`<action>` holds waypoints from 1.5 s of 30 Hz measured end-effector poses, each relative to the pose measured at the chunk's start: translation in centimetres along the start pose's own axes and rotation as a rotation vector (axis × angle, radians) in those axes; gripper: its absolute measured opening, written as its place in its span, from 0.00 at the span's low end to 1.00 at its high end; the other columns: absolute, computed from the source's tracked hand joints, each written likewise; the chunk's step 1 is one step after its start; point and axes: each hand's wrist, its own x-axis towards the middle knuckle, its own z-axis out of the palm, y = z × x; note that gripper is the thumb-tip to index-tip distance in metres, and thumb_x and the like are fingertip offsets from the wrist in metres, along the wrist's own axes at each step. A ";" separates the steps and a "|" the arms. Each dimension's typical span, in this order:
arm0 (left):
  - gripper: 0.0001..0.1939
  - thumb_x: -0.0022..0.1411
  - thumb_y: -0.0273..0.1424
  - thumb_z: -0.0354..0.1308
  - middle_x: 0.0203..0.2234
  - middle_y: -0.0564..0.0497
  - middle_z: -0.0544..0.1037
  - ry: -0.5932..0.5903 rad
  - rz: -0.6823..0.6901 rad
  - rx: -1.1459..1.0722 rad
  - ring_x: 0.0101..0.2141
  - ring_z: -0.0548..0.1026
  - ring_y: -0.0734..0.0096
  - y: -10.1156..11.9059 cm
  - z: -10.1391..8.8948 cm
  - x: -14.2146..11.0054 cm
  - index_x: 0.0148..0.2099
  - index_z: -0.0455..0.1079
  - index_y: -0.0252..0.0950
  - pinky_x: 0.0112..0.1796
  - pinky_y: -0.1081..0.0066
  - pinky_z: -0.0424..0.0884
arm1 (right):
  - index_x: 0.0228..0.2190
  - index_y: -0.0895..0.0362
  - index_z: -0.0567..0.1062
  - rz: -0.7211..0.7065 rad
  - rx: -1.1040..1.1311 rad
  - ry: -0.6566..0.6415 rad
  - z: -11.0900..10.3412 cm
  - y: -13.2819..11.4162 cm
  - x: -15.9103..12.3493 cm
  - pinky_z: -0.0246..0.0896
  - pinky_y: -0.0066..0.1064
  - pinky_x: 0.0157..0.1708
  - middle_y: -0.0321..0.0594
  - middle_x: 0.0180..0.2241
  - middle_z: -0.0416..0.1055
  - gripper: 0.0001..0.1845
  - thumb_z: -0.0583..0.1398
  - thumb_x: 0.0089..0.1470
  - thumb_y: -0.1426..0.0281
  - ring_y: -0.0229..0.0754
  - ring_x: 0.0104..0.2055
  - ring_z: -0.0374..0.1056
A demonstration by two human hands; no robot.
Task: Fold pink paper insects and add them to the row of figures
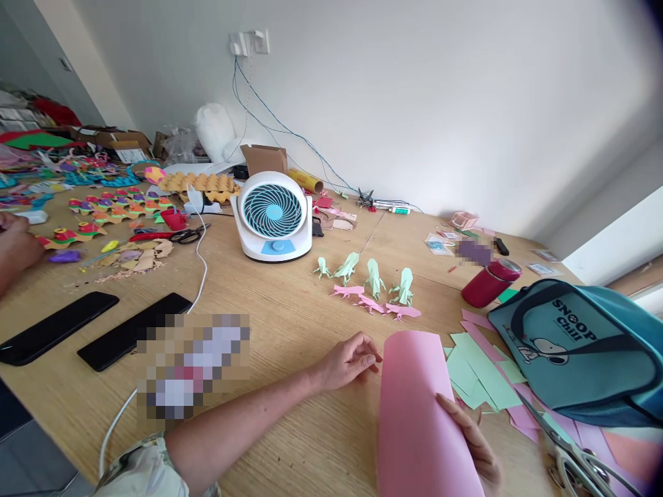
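Observation:
A large sheet of pink paper (pixel 414 407) bends in a curve at the front of the table. My right hand (pixel 474 442) grips its right side, thumb on the near face and the other fingers partly hidden. Just left of the sheet, my left hand (pixel 346 362) rests on the table with loosely curled fingers and nothing visible in them. Behind the hands stand several folded green paper insects (pixel 373 277) and three pink ones (pixel 370 304). Cut green paper pieces (pixel 481 373) lie right of the sheet, with pink strips among them. Large scissors (pixel 564 442) lie at the lower right.
A white-and-blue fan (pixel 274 217) stands at the back. On the right are a red flask (pixel 489 283) and a teal bag (pixel 580 352). Two black phones (pixel 59 324) and a white cable (pixel 202 266) lie left. Another person's hand (pixel 18 245) shows at the left edge.

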 end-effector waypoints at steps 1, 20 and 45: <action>0.18 0.67 0.47 0.53 0.45 0.40 0.77 -0.049 -0.032 -0.109 0.41 0.80 0.62 0.1 0.2 -0.1 0.44 0.60 0.36 0.36 0.69 0.73 | 0.42 0.50 0.83 -0.002 0.003 0.009 0.1 -0.1 -0.1 0.74 0.35 0.37 0.43 0.44 0.80 0.29 0.75 0.33 0.61 0.55 0.43 0.76; 0.27 0.58 0.45 0.64 0.44 0.44 0.76 0.014 -0.027 -0.361 0.45 0.75 0.62 0.6 0.3 0.2 0.53 0.64 0.36 0.42 0.67 0.71 | 0.44 0.49 0.82 -0.018 -0.001 -0.055 -0.2 -0.5 0.3 0.74 0.36 0.36 0.42 0.45 0.80 0.27 0.73 0.38 0.61 0.54 0.41 0.77; 0.13 0.57 0.32 0.61 0.27 0.51 0.78 0.130 -0.184 0.093 0.25 0.62 0.77 -0.8 -0.9 -2.2 0.42 0.80 0.32 0.28 0.76 0.56 | 0.47 0.52 0.80 -0.083 -0.493 -0.604 0.7 -0.5 0.6 0.73 0.37 0.38 0.46 0.45 0.79 0.19 0.65 0.51 0.65 0.51 0.43 0.76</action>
